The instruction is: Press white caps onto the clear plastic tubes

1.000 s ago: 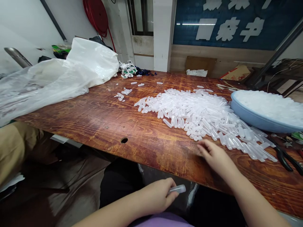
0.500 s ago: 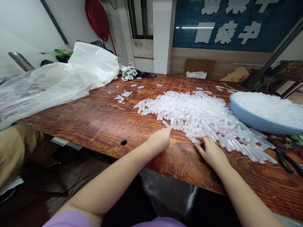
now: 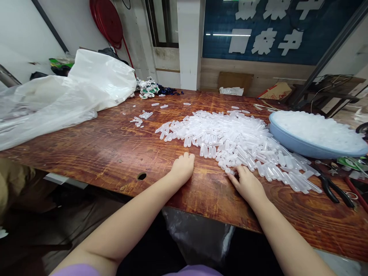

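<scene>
Translucent white plastic tubes, each with one rounded end, lie in a wide heap (image 3: pixel 224 130) on the brown wooden table (image 3: pixel 115 149). My left hand (image 3: pixel 184 166) is closed, resting on the wood just left of the heap's near edge. Its curled fingers hide whatever may be inside them. My right hand (image 3: pixel 246 184) is at the near edge of the heap, thumb and fingers apart, with the fingertips against the closest tubes. Close by the thumb lie a few tubes (image 3: pixel 225 168) with their ends towards me.
A blue basin (image 3: pixel 304 142) full of similar tubes stands right of the heap. Black-handled pliers (image 3: pixel 330 188) lie near the right edge. Large plastic sheeting (image 3: pixel 86 88) covers the far left. A round hole (image 3: pixel 142 176) pierces the tabletop. Part of a person's trousers (image 3: pixel 14 184) shows at left.
My left hand has drawn back slightly from the heap, and the slanted tube beside its fingertips no longer shows there. My right hand stays at the heap's edge. The view has shifted rightward.
</scene>
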Demonstrator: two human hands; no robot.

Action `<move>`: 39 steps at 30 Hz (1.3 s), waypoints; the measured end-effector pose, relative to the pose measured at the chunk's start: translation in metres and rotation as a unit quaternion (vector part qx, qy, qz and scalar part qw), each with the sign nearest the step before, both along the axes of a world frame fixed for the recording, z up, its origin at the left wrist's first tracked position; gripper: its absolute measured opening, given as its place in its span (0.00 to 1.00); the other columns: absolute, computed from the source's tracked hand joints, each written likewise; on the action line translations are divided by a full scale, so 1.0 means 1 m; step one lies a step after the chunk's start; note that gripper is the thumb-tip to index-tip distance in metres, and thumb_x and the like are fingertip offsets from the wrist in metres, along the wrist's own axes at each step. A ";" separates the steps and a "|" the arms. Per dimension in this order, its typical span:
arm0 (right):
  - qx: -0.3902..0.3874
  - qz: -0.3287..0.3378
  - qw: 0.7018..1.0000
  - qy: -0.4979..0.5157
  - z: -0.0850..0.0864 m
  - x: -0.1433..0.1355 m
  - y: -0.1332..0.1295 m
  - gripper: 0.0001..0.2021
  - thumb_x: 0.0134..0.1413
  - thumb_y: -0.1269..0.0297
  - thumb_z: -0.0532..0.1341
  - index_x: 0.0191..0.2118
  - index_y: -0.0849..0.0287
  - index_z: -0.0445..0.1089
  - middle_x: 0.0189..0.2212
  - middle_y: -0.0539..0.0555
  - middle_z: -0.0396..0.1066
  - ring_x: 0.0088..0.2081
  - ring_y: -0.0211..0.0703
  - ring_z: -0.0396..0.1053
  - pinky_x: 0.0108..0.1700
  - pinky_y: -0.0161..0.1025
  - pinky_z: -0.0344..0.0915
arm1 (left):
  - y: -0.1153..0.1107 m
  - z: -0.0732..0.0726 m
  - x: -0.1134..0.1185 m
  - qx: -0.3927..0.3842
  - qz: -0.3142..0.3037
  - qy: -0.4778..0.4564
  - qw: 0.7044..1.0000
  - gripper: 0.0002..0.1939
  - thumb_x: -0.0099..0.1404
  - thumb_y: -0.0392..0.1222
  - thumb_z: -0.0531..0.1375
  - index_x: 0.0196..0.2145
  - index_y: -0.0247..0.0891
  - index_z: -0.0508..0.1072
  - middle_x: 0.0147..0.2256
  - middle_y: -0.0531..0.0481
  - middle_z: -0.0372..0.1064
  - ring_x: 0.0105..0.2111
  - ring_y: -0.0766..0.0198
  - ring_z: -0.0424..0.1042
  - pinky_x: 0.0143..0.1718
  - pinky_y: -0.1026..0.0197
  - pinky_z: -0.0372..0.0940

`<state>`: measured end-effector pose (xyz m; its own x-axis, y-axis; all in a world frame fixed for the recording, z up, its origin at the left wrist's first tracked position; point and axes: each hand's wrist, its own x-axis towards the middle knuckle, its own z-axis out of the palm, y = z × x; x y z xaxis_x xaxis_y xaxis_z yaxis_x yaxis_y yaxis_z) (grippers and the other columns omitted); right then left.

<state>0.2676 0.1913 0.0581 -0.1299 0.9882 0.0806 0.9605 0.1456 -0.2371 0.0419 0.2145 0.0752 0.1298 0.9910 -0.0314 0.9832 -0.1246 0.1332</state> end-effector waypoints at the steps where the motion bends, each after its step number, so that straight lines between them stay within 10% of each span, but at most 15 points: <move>1: 0.001 0.002 1.000 0.000 0.000 -0.001 0.001 0.13 0.57 0.55 0.49 0.39 0.60 0.61 0.38 0.56 0.64 0.42 0.48 0.64 0.42 0.42 0.61 | -0.006 -0.001 -0.001 -0.002 -0.010 -0.003 1.000 0.16 0.66 0.34 0.40 0.44 0.28 0.63 0.42 0.36 0.62 0.42 0.52 0.65 0.41 0.52 0.61; 12: -0.009 0.188 0.948 0.257 0.004 -0.009 -0.052 0.14 0.60 0.62 0.47 0.48 0.55 0.61 0.42 0.55 0.63 0.45 0.39 0.64 0.48 0.36 0.62 | -0.087 0.001 0.012 -0.149 -0.120 -0.375 0.907 0.11 0.64 0.44 0.49 0.38 0.38 0.67 0.36 0.50 0.68 0.36 0.64 0.67 0.38 0.63 0.61; 25: 0.079 0.391 0.889 0.224 0.021 -0.007 -0.086 0.21 0.55 0.77 0.52 0.52 0.51 0.61 0.46 0.52 0.67 0.47 0.34 0.65 0.48 0.28 0.63 | -0.097 0.020 0.000 -0.225 -0.240 -0.351 0.877 0.11 0.63 0.42 0.53 0.41 0.37 0.68 0.37 0.49 0.69 0.36 0.65 0.67 0.37 0.67 0.60; 30: -0.058 0.200 0.922 0.325 0.016 -0.021 -0.089 0.11 0.57 0.61 0.52 0.40 0.57 0.70 0.33 0.52 0.71 0.34 0.36 0.70 0.36 0.30 0.67 | -0.101 0.022 0.003 -0.194 -0.209 -0.328 0.901 0.10 0.63 0.40 0.52 0.41 0.38 0.69 0.38 0.49 0.69 0.38 0.63 0.67 0.39 0.65 0.60; 33: -0.161 0.087 0.919 0.350 0.012 -0.031 -0.092 0.23 0.59 0.51 0.44 0.29 0.61 0.69 0.23 0.52 0.68 0.27 0.37 0.68 0.31 0.33 0.65 | -0.102 0.018 0.008 -0.168 -0.183 -0.288 0.925 0.10 0.62 0.40 0.53 0.40 0.36 0.69 0.38 0.47 0.68 0.38 0.61 0.67 0.38 0.63 0.60; 39: -0.122 0.169 0.929 0.305 0.016 -0.030 -0.091 0.15 0.57 0.55 0.49 0.45 0.57 0.63 0.39 0.55 0.66 0.39 0.39 0.66 0.40 0.35 0.63 | -0.104 0.016 0.010 -0.172 -0.119 -0.306 0.929 0.08 0.61 0.40 0.54 0.39 0.38 0.68 0.36 0.50 0.70 0.36 0.62 0.68 0.36 0.64 0.60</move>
